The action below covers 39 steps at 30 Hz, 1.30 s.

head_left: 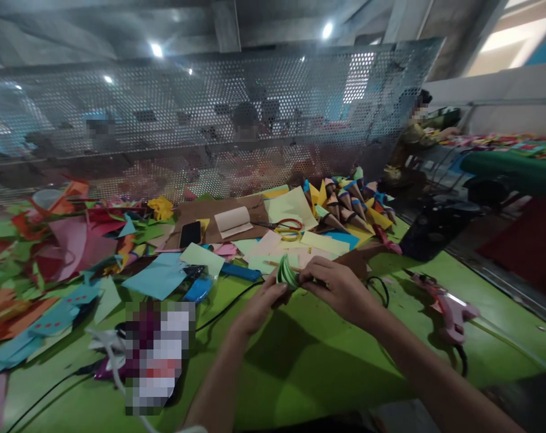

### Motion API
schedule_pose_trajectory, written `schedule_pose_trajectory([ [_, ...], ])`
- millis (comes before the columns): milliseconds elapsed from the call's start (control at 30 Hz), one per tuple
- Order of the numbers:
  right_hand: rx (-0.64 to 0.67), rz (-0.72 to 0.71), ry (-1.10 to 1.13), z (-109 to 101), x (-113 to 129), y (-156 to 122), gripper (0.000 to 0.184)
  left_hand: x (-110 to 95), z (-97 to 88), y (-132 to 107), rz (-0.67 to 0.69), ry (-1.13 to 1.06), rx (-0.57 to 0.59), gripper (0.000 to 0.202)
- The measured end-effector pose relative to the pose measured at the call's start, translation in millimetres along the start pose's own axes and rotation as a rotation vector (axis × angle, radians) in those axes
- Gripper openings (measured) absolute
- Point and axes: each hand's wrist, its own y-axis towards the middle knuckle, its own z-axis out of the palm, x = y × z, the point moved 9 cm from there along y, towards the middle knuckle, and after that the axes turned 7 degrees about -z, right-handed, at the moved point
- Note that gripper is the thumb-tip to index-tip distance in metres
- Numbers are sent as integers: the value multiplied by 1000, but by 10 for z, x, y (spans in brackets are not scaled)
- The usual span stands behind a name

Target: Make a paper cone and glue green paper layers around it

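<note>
A curled, layered piece of green paper [287, 273] is held up between my two hands above the table. My left hand [272, 291] is closed on its left and lower edge, thumb in front. From the other side, the bent fingers of my right hand [323, 280] pinch its right edge. A thin tan stick [273, 264] shows behind the green paper; I cannot tell whether it is held or lies on the sheets. Just beyond my hands are pale paper sheets [329, 242] and scissors [288, 228] with red and yellow handles.
A pink glue gun [451, 310] with its cord lies right on the green table [273, 385]. Rolled paper cones [345, 204] pile up at the back. Coloured paper scraps [74, 240] heap left, near a phone [190, 234]. A perforated metal screen [201, 120] stands behind; a person [417, 135] sits far right.
</note>
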Motion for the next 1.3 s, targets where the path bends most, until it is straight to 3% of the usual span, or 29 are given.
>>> schedule_pose_trajectory([
  [133,-17,11,48,-25,-22,-12,9,12,-12,9,12,-14,3,36],
  [333,-192,49,146,-218,-59,4,8,34,-9,11,17,-17,24,35],
  [500,-116,59,127,-110,-63,19,9,32,-9,2,15,-5,18,34],
  [633,-219,126,99,-199,-123,-55,16,38,-92,5,20,-2,-63,31],
  [700,-254,160,112,-200,-145,-102,9,25,-147,-1,36,9,-122,29],
  [933,-250,228,148,70,-160,-158,2,-80,-171,-23,81,-3,-185,23],
  [1100,-338,189,134,-12,-83,-111,3,-188,-146,-13,110,178,-230,10],
  [1300,-371,149,139,-95,-52,-44,10,-98,-152,57,147,267,-248,33],
])
